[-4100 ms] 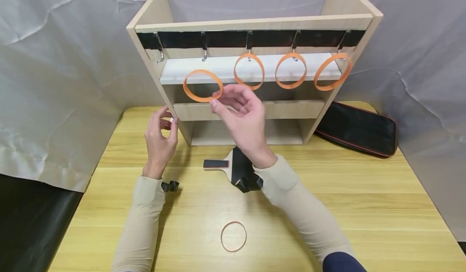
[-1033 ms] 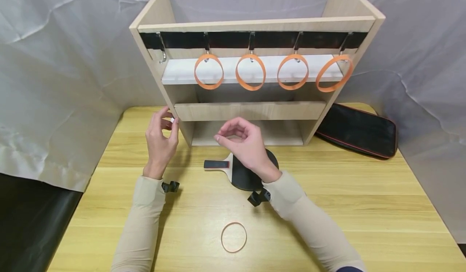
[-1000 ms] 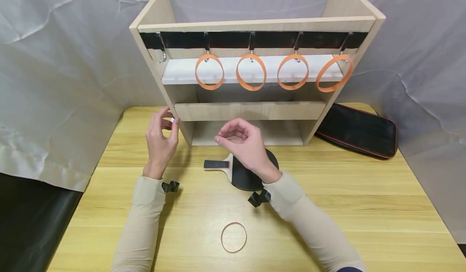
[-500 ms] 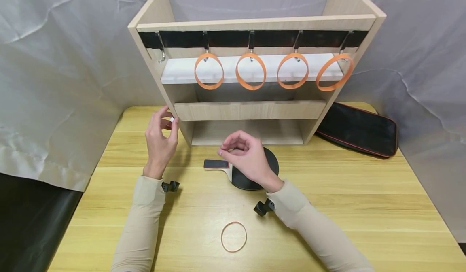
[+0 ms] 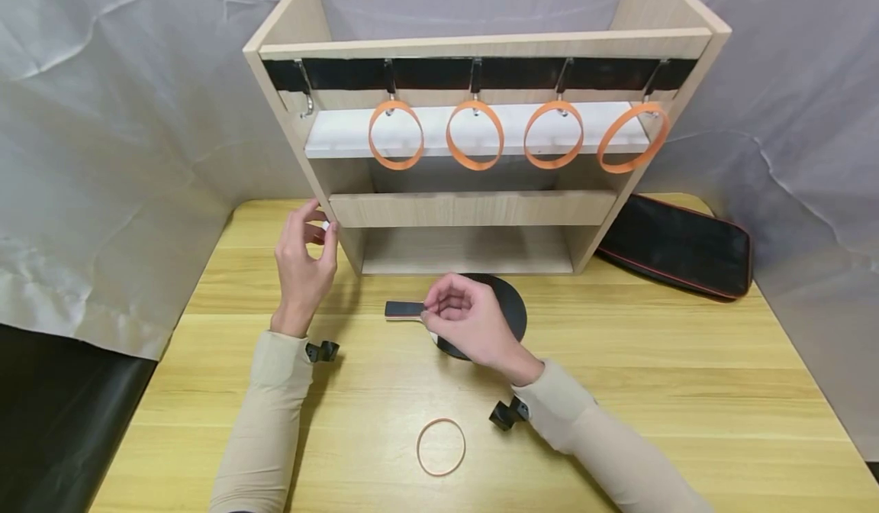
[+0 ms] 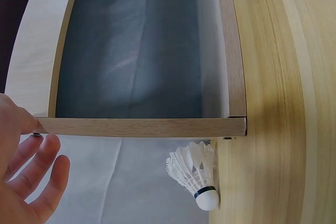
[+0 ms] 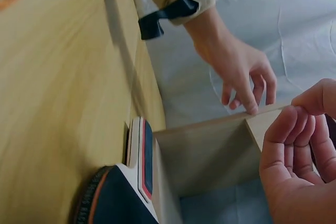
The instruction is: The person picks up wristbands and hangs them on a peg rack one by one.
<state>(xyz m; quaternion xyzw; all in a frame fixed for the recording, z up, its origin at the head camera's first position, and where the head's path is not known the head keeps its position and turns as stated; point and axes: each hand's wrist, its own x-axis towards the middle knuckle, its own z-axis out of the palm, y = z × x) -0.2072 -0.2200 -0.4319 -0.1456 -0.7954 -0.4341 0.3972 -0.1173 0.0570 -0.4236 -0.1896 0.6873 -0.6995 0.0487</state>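
Note:
My left hand (image 5: 305,265) holds the left side panel of a light wooden shelf unit (image 5: 474,209), with the thumb at its front edge. Curled, with thumb and fingertips together, my right hand (image 5: 474,322) holds nothing and hovers over a table tennis bat (image 5: 511,311), hiding part of it. Several orange rings (image 5: 396,163) hang from metal hooks along the unit's black strip. The leftmost hook (image 5: 307,101) carries no ring. Another thin orange ring (image 5: 440,475) lies on the table, nearer the front than my right hand.
A black zip case (image 5: 676,246) lies on the wooden table (image 5: 687,391), right of the shelf. In the left wrist view, a white shuttlecock (image 6: 195,171) lies beside the unit's side. A grey sheet (image 5: 137,116) hangs behind and at both sides.
Over the earlier frames the right hand let go of an orange ring, now on the second hook from the left. It has since moved down and toward the front. The left hand stays put.

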